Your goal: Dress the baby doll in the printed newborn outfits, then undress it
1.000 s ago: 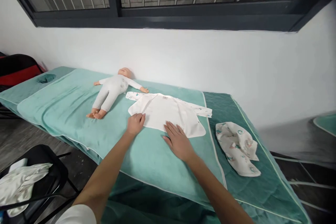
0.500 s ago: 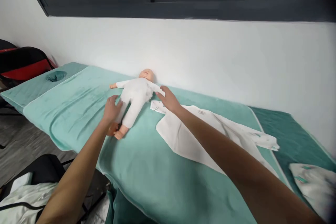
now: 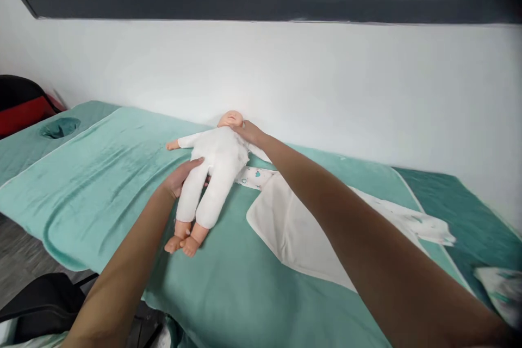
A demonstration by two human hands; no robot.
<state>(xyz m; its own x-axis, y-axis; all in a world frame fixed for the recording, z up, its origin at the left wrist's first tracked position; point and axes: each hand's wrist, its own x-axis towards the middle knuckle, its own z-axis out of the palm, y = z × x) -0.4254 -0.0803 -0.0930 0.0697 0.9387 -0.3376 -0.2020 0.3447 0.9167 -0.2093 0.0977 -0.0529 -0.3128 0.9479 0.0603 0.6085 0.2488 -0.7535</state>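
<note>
A baby doll [image 3: 222,147] with a white cloth body lies on its back on the bed, head toward the wall and bare feet toward me. My left hand [image 3: 185,174] is closed round the doll's upper leg, thumb on top near the hip and fingertips showing between the legs. At the doll's neck, my right hand [image 3: 248,133] grips beside the head, its other fingers hidden behind. A white baby garment [image 3: 293,228] with patterned sleeves is spread out to the doll's right, partly covered by my right forearm.
Teal sheets cover the long bed [image 3: 122,174], which has a face hole [image 3: 60,127] at its left end. Behind it stands a white wall [image 3: 346,87] under a dark window frame. A folded patterned cloth [image 3: 503,288] lies at the right. Black chairs [image 3: 49,299] stand at the left.
My left hand has moved from beside the lower leg up to the thigh. My right hand has gone from the doll's arm to its neck. The view has shifted closer.
</note>
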